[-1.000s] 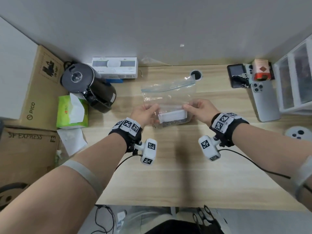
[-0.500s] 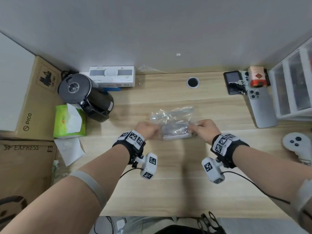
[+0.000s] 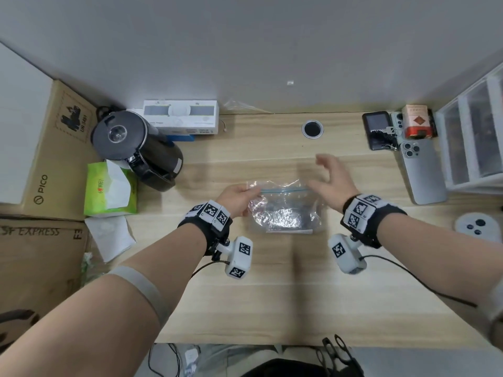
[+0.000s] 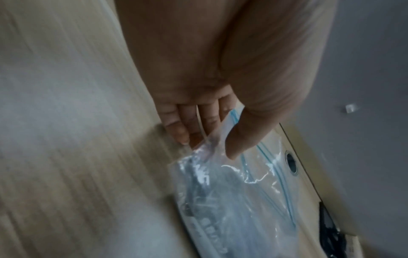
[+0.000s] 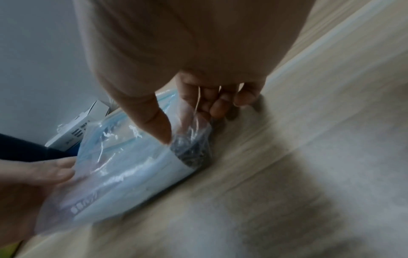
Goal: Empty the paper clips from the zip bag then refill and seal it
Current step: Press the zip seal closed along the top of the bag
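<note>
The paper clips [image 5: 191, 151] show only as a dark, blurred mass low inside the crumpled zip bag [image 3: 285, 210], which lies near the middle of the wooden desk [image 3: 272, 295], its printed white label too smeared to read. On cardboard boxes off the left edge, "PICO" [image 3: 40, 189] and "SF EXPRESS" [image 3: 30, 232] are legible. The left hand [image 3: 236, 200] pinches the bag's left top corner between thumb and fingers, while the right hand [image 3: 330, 183] hovers over its right end, fingers spread and loosely bent; whether they touch the plastic is unclear.

The left hand [image 3: 236, 200] is curled in a thumb-and-finger pinch. The right hand [image 3: 330, 183] is raised, its fingers [image 3: 322, 161] spread and gripping nothing.
</note>
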Demonstrator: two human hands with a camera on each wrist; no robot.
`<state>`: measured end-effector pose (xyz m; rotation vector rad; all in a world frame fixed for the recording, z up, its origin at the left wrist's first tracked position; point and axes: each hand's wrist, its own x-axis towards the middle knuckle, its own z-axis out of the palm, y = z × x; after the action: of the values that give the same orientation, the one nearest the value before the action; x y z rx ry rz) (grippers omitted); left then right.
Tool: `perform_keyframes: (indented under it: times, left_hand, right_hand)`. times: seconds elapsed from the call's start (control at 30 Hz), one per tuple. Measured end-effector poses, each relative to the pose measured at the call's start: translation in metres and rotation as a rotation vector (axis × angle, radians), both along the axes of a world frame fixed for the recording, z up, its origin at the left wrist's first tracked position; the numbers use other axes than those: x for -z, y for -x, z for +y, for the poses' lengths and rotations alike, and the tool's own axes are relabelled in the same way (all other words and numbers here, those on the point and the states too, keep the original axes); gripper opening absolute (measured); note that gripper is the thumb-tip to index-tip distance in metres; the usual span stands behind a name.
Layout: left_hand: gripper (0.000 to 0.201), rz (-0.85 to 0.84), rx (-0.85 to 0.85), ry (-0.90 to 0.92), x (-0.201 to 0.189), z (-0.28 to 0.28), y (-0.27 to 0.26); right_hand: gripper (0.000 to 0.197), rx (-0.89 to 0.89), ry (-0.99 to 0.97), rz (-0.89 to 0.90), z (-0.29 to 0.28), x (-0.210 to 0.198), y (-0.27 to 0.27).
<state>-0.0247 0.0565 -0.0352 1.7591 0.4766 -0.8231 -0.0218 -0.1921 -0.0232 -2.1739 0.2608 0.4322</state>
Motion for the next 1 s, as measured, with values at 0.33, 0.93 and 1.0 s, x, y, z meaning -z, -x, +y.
perform_keyframes:
  times: [0.33, 0.93, 1.0]
  left_hand:
    - [0.025, -0.057, -0.02, 0.1, -0.007, -0.007, 0.007]
    - [0.011, 0.006, -0.119, 0.12, -0.003, -0.002, 0.003]
    - [0.008, 0.02, -0.123, 0.125, -0.003, -0.003, 0.003]
  right_hand:
    - [0.024, -0.658, 0.148, 0.223, 0.059, -0.008, -0.046]
    - [0.017, -0.61, 0.085, 0.239, 0.042, 0.006, -0.045]
    - [0.014, -0.626, 0.092, 0.246, 0.035, 0.006, -0.046]
